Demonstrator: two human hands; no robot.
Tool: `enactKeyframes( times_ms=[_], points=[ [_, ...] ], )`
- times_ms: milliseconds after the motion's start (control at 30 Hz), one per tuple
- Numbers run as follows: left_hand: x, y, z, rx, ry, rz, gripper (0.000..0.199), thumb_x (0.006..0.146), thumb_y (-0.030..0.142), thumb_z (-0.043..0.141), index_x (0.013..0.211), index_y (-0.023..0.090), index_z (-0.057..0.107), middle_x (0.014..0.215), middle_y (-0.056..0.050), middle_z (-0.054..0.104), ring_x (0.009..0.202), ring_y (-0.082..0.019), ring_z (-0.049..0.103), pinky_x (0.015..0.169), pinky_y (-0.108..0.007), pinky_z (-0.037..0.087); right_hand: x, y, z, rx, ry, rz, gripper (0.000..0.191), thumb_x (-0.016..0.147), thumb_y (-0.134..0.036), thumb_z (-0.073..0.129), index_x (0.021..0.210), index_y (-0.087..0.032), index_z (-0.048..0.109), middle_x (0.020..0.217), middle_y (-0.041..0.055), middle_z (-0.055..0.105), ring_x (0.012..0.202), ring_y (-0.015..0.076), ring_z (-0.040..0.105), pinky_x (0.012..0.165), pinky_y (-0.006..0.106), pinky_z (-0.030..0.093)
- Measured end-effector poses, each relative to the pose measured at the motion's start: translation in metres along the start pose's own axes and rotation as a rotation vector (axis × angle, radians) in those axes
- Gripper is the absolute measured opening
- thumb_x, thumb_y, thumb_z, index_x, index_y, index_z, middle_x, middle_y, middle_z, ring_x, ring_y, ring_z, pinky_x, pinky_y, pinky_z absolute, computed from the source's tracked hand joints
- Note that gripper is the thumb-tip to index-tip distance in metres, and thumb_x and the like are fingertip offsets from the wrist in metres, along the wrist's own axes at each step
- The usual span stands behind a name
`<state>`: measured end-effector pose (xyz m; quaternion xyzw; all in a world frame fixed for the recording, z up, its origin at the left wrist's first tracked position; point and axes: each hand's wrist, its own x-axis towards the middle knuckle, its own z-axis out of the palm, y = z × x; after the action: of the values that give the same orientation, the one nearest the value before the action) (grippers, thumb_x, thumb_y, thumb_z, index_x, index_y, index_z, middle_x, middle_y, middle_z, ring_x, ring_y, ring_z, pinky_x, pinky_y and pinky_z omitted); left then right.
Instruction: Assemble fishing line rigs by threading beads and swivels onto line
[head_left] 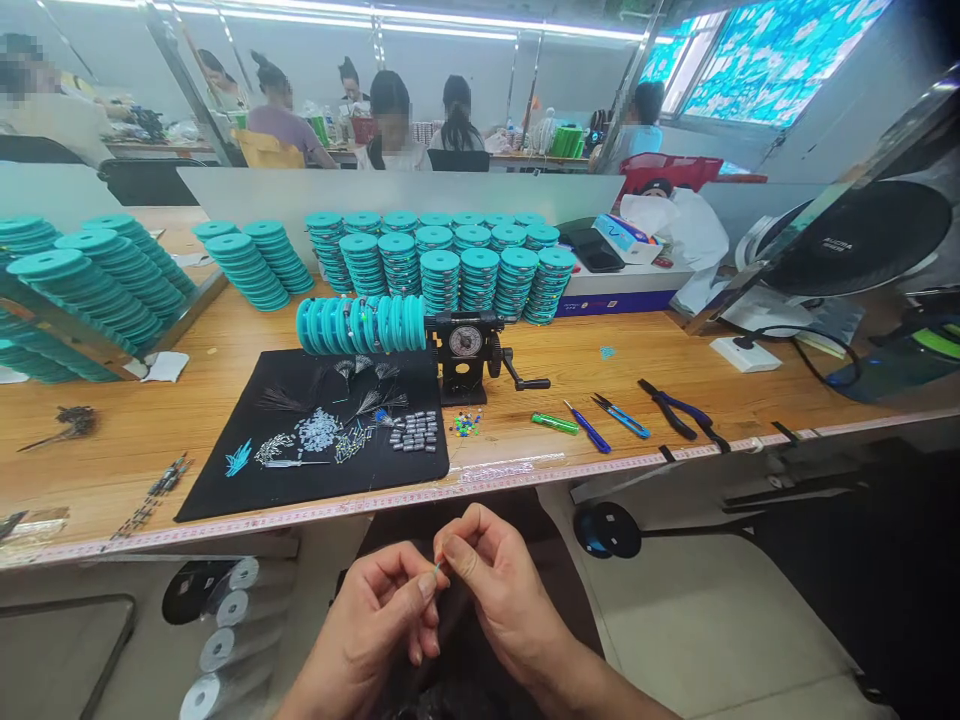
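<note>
Turquoise sliver point(437, 567) sits at lower centre of the frame, held up over the lap, too small to tell exactly what it is. The right hand point(502, 590) grasps it in a tight pinch between thumb and forefinger, and the curled left hand point(367, 625) closes in from the other side, its fingertips meeting the piece or almost so. Pinching this close to the tip, with both hands braced near each other, seems the right way to keep so fine a piece steady.

Across the wooden surface point(135, 440), a black mat point(397, 470) with a soft, matte look carries grey metal sleeves point(412, 432), wispy dark bristle tufts point(356, 405) and a heap of tiny silvery parts point(319, 430). Behind it, a row of ribbed turquoise spools point(360, 325) sits beside a black counter with a round dial point(465, 342) and crank handle. To the right lie colored beads point(466, 424), a green lighter point(555, 424), blue-handled snips point(619, 415) and slim pliers point(675, 410), while a tape measure point(360, 510) runs along the front edge
</note>
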<state>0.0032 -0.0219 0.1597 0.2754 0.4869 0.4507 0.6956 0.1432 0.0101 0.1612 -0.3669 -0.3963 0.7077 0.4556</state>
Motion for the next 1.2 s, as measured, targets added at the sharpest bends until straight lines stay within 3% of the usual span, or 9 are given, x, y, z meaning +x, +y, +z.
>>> enactKeyframes(
  times_ms=[367,633,933,1000,1100,1200],
  points=[
    [0.002,-0.003,0.0,-0.004,0.003,-0.007,0.035,0.068,0.045,0.08,0.065,0.014,0.063,0.049,0.003,0.058,0.037,-0.006,0.053,0.036,-0.012,0.034,0.002,-0.004,0.0,-0.041,0.009,-0.004,0.026,0.086,-0.037,0.069,0.076,-0.016,0.058,0.072,-0.0003,0.06,0.067,0.0127,0.055,0.067,0.025,0.044],
    [0.004,-0.004,-0.002,0.012,-0.011,-0.014,0.039,0.066,0.049,0.08,0.064,0.014,0.064,0.049,0.002,0.059,0.036,-0.006,0.052,0.035,-0.013,0.034,0.005,-0.012,-0.006,-0.205,-0.027,-0.022,0.023,0.085,-0.036,0.07,0.079,-0.016,0.059,0.071,0.0009,0.061,0.068,0.0154,0.057,0.069,0.029,0.045],
    [0.006,-0.01,-0.008,-0.005,-0.01,-0.024,0.039,0.067,0.049,0.08,0.064,0.014,0.062,0.048,0.003,0.058,0.035,-0.005,0.05,0.035,-0.013,0.032,0.016,-0.015,-0.008,-0.221,-0.118,0.022,0.017,0.082,-0.028,0.07,0.075,-0.017,0.06,0.071,-0.0007,0.061,0.066,0.0144,0.058,0.066,0.027,0.046],
    [0.004,-0.008,-0.007,0.003,0.019,-0.026,0.039,0.066,0.049,0.08,0.065,0.014,0.063,0.05,0.003,0.058,0.036,-0.005,0.051,0.036,-0.013,0.032,0.029,-0.011,-0.01,-0.329,-0.073,-0.045,0.015,0.085,-0.027,0.066,0.076,-0.017,0.059,0.07,-0.0004,0.062,0.066,0.0146,0.059,0.065,0.026,0.047],
    [-0.001,-0.002,-0.007,-0.001,0.093,-0.023,0.038,0.064,0.048,0.082,0.068,0.013,0.067,0.053,0.002,0.059,0.04,-0.006,0.053,0.039,-0.014,0.036,0.059,0.001,-0.01,-0.706,-0.02,-0.252,0.009,0.091,-0.024,0.059,0.085,-0.018,0.06,0.075,0.0006,0.065,0.069,0.0148,0.06,0.063,0.025,0.047],
    [-0.005,0.003,-0.009,-0.006,0.111,-0.006,0.037,0.063,0.046,0.084,0.075,0.013,0.072,0.056,0.001,0.061,0.045,-0.008,0.056,0.042,-0.015,0.041,0.089,0.015,-0.006,-0.952,-0.057,-0.387,0.008,0.09,-0.015,0.06,0.085,-0.019,0.065,0.082,0.0031,0.066,0.08,0.0184,0.059,0.075,0.031,0.045]
  ],
)
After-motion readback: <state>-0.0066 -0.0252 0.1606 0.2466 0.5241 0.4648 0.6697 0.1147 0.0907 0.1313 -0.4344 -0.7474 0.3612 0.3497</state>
